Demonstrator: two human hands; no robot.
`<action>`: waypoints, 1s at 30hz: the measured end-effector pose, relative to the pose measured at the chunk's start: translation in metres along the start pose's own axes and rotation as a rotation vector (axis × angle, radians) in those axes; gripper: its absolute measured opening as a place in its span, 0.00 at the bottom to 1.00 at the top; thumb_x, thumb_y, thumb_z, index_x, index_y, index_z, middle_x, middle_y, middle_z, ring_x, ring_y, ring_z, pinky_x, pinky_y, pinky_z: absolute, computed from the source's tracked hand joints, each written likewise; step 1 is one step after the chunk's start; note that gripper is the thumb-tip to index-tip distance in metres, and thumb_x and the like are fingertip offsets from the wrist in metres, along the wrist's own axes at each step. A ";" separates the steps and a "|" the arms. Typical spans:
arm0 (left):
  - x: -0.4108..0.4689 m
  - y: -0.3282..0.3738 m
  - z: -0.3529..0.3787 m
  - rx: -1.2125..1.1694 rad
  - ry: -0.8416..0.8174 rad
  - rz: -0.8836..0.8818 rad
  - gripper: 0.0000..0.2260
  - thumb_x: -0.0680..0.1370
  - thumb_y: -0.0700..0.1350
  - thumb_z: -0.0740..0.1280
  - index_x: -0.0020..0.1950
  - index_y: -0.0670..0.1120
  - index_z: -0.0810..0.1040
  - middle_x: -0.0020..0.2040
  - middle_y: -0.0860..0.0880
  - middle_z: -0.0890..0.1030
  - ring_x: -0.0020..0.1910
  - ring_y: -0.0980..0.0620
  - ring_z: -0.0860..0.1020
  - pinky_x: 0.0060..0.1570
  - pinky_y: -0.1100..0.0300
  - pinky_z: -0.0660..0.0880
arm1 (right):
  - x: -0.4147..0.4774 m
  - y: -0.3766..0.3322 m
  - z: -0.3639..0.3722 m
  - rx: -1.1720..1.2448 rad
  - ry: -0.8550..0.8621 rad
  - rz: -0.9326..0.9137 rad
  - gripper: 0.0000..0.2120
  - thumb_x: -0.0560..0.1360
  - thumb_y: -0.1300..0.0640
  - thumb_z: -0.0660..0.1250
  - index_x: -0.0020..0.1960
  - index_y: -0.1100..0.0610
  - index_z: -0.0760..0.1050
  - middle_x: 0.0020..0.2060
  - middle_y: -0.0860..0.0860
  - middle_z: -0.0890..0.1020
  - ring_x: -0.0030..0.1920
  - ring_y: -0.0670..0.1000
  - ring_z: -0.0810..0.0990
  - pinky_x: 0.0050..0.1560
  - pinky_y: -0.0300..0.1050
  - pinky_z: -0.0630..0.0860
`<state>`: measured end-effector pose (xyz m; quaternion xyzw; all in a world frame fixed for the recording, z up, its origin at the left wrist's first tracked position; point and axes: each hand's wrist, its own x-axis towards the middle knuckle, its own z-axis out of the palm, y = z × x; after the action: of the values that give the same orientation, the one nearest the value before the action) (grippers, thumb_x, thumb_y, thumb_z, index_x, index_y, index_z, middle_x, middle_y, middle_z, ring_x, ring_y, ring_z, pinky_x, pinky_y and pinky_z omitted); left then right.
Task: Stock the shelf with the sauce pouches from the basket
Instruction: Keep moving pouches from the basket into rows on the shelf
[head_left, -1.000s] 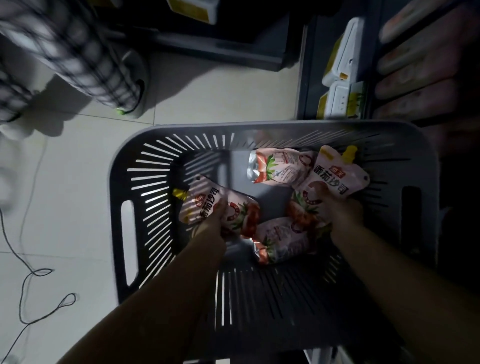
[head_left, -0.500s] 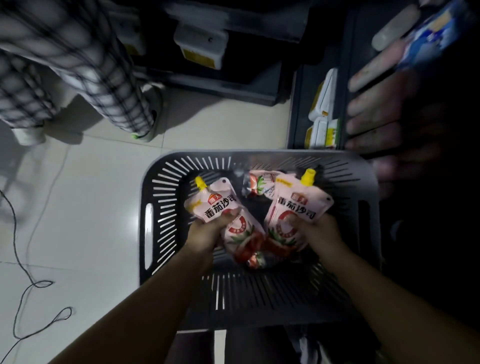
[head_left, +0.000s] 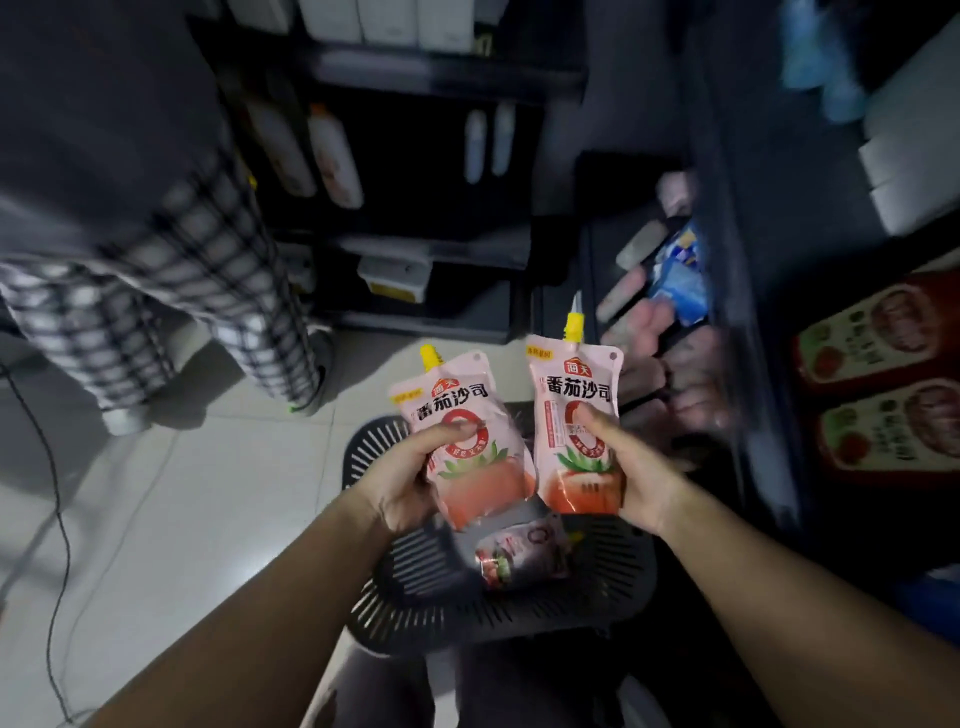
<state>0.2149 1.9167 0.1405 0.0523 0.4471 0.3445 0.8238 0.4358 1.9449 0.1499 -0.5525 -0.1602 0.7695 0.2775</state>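
My left hand (head_left: 410, 480) grips a pink tomato sauce pouch (head_left: 470, 410) with a yellow spout, upright above the basket. Beside it, my right hand (head_left: 626, 467) grips a second pink pouch (head_left: 574, 400), also upright and slightly higher. Both pouches hang over the dark slatted basket (head_left: 415, 587) on the floor. Another pouch (head_left: 519, 556) lies in the basket below my hands. The dark shelf (head_left: 748, 291) stands to the right, with pink pouches (head_left: 670, 374) lying on its lower level.
A person in checked trousers (head_left: 171, 312) stands on the tiled floor at left. A black cable (head_left: 57, 519) runs along the floor. Red sauce bottles (head_left: 883, 379) lie on the right shelf. More dark shelving with bottles (head_left: 332, 156) stands behind.
Both hands have lifted their pouches up out of the basket, and my view has tilted up toward the shelves.
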 end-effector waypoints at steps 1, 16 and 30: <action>-0.007 0.010 0.005 0.050 -0.034 0.013 0.28 0.57 0.41 0.79 0.55 0.40 0.78 0.47 0.41 0.85 0.43 0.44 0.84 0.43 0.51 0.81 | -0.008 -0.004 0.005 0.004 -0.016 -0.027 0.33 0.48 0.46 0.82 0.51 0.55 0.82 0.43 0.54 0.86 0.41 0.51 0.85 0.36 0.45 0.81; -0.127 0.067 0.074 0.599 -0.388 0.154 0.09 0.72 0.32 0.66 0.49 0.42 0.79 0.40 0.44 0.85 0.36 0.48 0.84 0.35 0.54 0.82 | -0.179 0.026 0.084 0.049 0.184 -0.569 0.10 0.75 0.64 0.64 0.56 0.60 0.76 0.43 0.55 0.86 0.40 0.52 0.85 0.34 0.42 0.80; -0.257 -0.065 0.207 0.897 -0.968 0.134 0.13 0.68 0.34 0.68 0.51 0.41 0.79 0.40 0.45 0.86 0.36 0.49 0.84 0.34 0.58 0.81 | -0.436 0.132 0.071 0.253 0.590 -0.980 0.16 0.61 0.62 0.71 0.49 0.59 0.78 0.40 0.53 0.86 0.38 0.51 0.85 0.38 0.44 0.82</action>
<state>0.3154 1.7555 0.4179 0.5667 0.1222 0.1132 0.8069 0.4389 1.5808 0.4325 -0.5675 -0.2199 0.3784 0.6975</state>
